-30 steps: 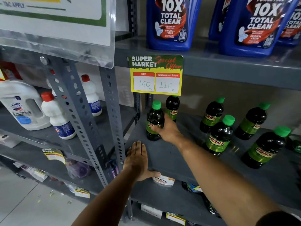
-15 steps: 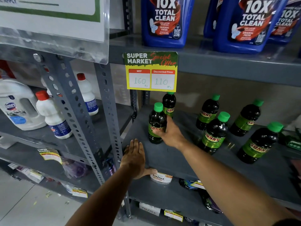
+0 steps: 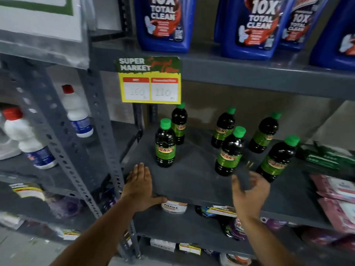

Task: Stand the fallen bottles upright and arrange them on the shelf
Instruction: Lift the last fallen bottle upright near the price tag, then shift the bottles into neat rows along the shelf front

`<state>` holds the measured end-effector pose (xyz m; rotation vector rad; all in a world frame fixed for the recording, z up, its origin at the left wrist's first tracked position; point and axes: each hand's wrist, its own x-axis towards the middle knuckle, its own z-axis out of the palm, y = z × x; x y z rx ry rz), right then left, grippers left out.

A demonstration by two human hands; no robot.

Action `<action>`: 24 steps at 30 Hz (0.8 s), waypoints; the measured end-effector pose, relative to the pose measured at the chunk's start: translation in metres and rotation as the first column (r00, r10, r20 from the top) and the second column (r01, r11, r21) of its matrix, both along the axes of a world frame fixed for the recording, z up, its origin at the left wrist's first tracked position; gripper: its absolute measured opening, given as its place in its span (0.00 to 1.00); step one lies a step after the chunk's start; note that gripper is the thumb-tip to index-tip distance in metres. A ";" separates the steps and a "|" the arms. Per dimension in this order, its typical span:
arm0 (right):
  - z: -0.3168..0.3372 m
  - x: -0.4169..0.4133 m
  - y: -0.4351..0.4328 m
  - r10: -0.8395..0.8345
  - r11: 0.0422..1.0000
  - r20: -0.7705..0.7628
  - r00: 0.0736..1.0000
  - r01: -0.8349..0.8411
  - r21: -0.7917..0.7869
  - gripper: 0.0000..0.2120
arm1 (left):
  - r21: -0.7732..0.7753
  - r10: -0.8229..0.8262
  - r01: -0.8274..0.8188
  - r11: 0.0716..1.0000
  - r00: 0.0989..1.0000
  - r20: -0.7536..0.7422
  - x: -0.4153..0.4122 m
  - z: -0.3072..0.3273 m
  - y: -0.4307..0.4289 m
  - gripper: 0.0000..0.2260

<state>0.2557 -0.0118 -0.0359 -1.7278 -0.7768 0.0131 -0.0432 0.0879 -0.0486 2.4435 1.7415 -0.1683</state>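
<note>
Six dark green-capped bottles (image 3: 165, 144) stand upright on your grey shelf (image 3: 192, 179), the nearest-left one just beyond your left hand (image 3: 141, 189), which lies flat and open on the shelf's front edge. Your right hand (image 3: 249, 191), blurred, hangs open and empty near that edge, right of the left hand.

Right hand (image 3: 249, 191) motion-blurred; blue jugs (image 3: 251, 27) cropped at top edge.
</note>
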 end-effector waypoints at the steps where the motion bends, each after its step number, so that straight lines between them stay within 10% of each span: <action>1: 0.002 0.011 -0.003 -0.095 0.996 0.020 0.995 0.095 -0.001 0.29 | -0.004 0.009 -0.009 1.000 1.000 -0.007 -0.006 0.001 0.000 0.69; 7: 0.016 0.087 0.004 -0.108 0.980 -0.151 0.983 0.080 -0.180 0.55 | -0.033 0.017 -0.019 0.999 0.999 -0.040 -0.007 0.001 0.001 0.71; 15: 0.014 0.121 0.016 0.025 0.961 -0.054 0.998 -0.039 -0.275 0.30 | -0.018 0.057 -0.059 0.998 0.996 -0.069 -0.005 0.003 -0.004 0.68; 24: 0.004 0.105 -0.049 0.130 0.958 -0.022 0.991 -0.131 -0.256 0.27 | -0.028 0.068 -0.070 0.997 0.995 -0.070 -0.003 0.005 -0.006 0.69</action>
